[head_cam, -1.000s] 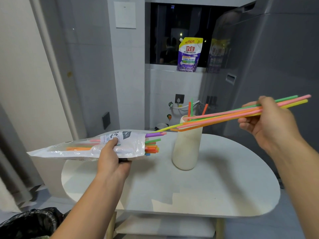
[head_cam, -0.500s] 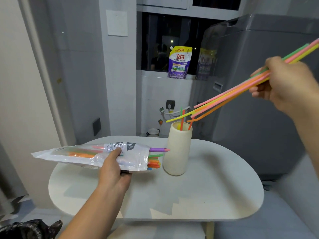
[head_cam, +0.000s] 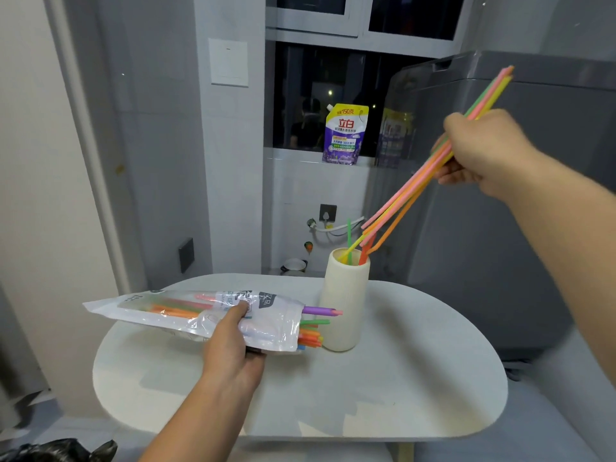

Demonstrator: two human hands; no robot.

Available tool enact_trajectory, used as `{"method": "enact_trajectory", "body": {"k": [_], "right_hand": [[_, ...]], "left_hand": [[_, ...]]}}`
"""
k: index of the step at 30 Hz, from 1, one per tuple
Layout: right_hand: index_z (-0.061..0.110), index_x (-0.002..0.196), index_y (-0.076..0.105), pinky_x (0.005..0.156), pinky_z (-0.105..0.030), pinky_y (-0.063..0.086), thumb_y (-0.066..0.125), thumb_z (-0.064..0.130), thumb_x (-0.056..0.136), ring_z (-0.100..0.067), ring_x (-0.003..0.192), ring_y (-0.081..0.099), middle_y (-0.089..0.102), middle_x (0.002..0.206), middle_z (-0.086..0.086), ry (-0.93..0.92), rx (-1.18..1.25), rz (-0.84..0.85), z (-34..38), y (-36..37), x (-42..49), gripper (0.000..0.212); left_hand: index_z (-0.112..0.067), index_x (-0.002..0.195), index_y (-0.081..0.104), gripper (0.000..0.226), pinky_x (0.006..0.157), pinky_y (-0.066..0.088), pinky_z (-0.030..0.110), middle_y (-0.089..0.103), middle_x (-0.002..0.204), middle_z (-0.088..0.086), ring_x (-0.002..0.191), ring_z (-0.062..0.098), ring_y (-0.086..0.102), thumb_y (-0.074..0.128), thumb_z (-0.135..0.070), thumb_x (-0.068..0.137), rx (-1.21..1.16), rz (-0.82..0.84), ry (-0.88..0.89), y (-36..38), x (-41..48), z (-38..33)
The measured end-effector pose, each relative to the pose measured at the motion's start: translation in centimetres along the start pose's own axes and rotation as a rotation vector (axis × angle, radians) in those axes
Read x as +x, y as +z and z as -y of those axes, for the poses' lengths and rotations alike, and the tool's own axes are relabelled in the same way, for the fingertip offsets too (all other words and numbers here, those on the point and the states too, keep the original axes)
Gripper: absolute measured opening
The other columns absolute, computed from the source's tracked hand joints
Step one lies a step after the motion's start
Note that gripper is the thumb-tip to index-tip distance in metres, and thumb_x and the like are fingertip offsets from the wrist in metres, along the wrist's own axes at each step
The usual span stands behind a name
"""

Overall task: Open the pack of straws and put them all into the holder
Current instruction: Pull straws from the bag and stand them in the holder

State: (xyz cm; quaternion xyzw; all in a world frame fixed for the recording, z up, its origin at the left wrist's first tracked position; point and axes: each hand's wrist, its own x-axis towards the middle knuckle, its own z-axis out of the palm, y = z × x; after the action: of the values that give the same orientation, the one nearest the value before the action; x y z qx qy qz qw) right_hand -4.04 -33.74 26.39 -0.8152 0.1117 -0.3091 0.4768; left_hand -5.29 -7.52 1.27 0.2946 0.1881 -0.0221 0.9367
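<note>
A cream cylindrical holder [head_cam: 345, 301] stands upright on the white oval table [head_cam: 416, 388]. My right hand [head_cam: 480, 155] grips a slanted bundle of coloured straws [head_cam: 410, 191] up at the right. Their bent lower ends dip into the holder's mouth, beside a green and a red straw standing inside. My left hand [head_cam: 233, 348] holds the clear plastic straw pack [head_cam: 200, 315] level above the table's left side. Purple, green and orange straw tips stick out of the pack's open end, close to the holder.
A grey appliance [head_cam: 533, 228] stands close behind the table on the right. A purple detergent pouch [head_cam: 345, 135] sits on the window ledge behind. A black rubbish bag [head_cam: 60, 450] lies at the lower left on the floor.
My right hand rose and tilted the straw bundle from near level to steeply slanted, bringing its lower ends down into the holder's mouth. My left hand kept the pack about where it was.
</note>
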Motion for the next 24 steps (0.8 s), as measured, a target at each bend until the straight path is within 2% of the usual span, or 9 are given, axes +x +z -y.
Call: {"method": "enact_trajectory", "body": {"k": [2,6,10,12,17,20,24], "right_hand": [[-0.004,0.092,0.063,0.037,-0.025,0.050,0.043,0.025,0.094,-0.024,0.045,0.062,0.066,0.073,-0.021,0.005,-0.016,0.031,0.1,1.2,0.1,0.035],[-0.001,0.093,0.057,0.039,-0.026,0.052,0.046,0.026,0.097,-0.022,0.042,0.062,0.064,0.070,-0.019,0.014,-0.048,0.073,-0.1,3.1,0.4,0.030],[0.004,0.082,0.052,0.049,-0.032,0.059,0.048,0.028,0.099,-0.025,0.050,0.064,0.063,0.067,-0.017,0.022,-0.109,0.136,-0.6,4.3,0.5,0.030],[0.004,0.083,0.052,0.055,-0.034,0.061,0.049,0.032,0.100,-0.024,0.051,0.065,0.064,0.066,-0.016,0.025,-0.149,0.173,-1.0,4.8,0.4,0.032],[0.006,0.085,0.055,0.047,-0.028,0.058,0.054,0.038,0.099,-0.021,0.049,0.067,0.067,0.071,-0.015,0.014,-0.244,0.248,-2.5,6.5,0.0,0.035],[0.002,0.093,0.057,0.045,-0.027,0.056,0.056,0.038,0.098,-0.022,0.050,0.068,0.069,0.073,-0.015,-0.014,-0.267,0.266,-3.6,7.7,-0.4,0.036],[0.010,0.095,0.055,0.046,-0.024,0.056,0.060,0.043,0.095,-0.019,0.053,0.068,0.068,0.076,-0.011,-0.053,-0.366,0.333,-5.3,9.0,-1.2,0.033]], "left_hand": [[-0.011,0.119,0.066,0.023,0.105,0.048,0.064,0.070,0.132,0.014,0.118,0.032,0.068,0.064,-0.010,0.096,0.006,0.000,-0.007,-0.1,0.0,0.0],[-0.012,0.117,0.065,0.021,0.106,0.047,0.063,0.069,0.133,0.014,0.119,0.032,0.067,0.063,-0.010,0.096,0.002,0.003,-0.016,-0.2,0.1,0.0],[-0.011,0.119,0.065,0.022,0.105,0.047,0.065,0.069,0.133,0.014,0.122,0.032,0.066,0.063,-0.010,0.096,0.000,0.010,-0.017,-0.1,0.3,0.0],[-0.011,0.124,0.065,0.028,0.105,0.046,0.067,0.070,0.132,0.014,0.121,0.033,0.067,0.064,-0.011,0.096,0.002,0.010,-0.017,-0.1,0.4,0.0],[-0.012,0.116,0.067,0.021,0.104,0.044,0.070,0.070,0.131,0.014,0.122,0.034,0.066,0.064,-0.011,0.095,-0.010,0.015,-0.020,-0.1,0.5,0.1],[-0.009,0.129,0.064,0.034,0.104,0.047,0.067,0.069,0.133,0.015,0.122,0.034,0.066,0.065,-0.011,0.095,-0.010,0.001,-0.004,0.0,0.5,0.1],[-0.008,0.134,0.063,0.041,0.103,0.047,0.068,0.070,0.131,0.016,0.121,0.035,0.067,0.067,-0.012,0.093,-0.008,-0.010,0.003,-0.1,0.5,0.1]]}}
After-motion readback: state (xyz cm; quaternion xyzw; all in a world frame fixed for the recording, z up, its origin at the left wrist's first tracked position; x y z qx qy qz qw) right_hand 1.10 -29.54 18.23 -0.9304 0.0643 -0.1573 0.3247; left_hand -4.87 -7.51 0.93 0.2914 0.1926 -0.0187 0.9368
